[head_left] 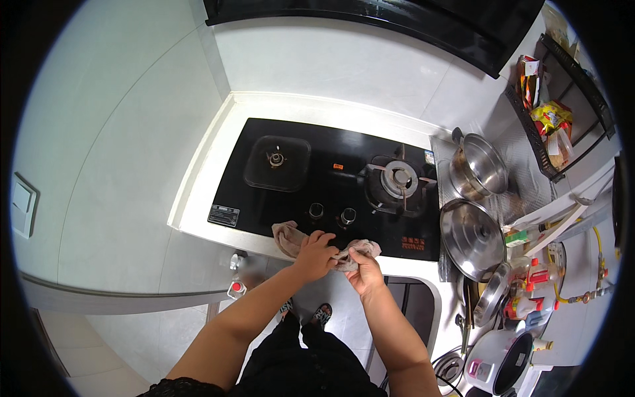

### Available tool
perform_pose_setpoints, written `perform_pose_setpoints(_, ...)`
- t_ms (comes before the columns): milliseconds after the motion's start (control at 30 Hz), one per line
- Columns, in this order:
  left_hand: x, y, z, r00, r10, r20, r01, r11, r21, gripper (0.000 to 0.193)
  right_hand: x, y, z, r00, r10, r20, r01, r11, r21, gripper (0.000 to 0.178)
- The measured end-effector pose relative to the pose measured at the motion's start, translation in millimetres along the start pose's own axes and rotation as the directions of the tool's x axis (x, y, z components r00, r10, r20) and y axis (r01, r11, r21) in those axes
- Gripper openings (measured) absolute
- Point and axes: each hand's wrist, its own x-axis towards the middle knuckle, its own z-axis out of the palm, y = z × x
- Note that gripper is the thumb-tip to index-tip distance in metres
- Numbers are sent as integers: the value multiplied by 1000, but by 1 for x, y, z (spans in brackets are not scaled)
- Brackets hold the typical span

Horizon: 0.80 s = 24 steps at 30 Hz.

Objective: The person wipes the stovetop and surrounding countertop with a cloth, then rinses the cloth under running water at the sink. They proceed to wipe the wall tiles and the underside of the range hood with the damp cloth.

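A crumpled, pinkish-grey cloth (pixel 288 239) stretches along the front edge of the black gas cooktop (pixel 264 210). My left hand (pixel 316 255) is closed on its middle, fingers curled over the fabric. The bunched right end of the cloth is gripped by my right hand (pixel 366 270), thumb on top. Just beyond my hands stand two control knobs (pixel 348 216). The left burner (pixel 276 159) has no grate or cap over it, while the right burner (pixel 399 178) has its pan support in place.
Right of the cooktop stand a steel pot (pixel 481 165) and a large lid (pixel 472 239). Several red-capped bottles (pixel 529 306) and a white rice cooker (pixel 488 357) line the right counter beside the sink (pixel 431 301). A black range hood (pixel 383 20) hangs above.
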Motion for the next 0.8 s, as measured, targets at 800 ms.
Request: perform_pose_setpoints(800,-17,-3,-256,700,-678,225,327,23,-945,10,-66,-93,166,958,154,242,-30,893,-448,58)
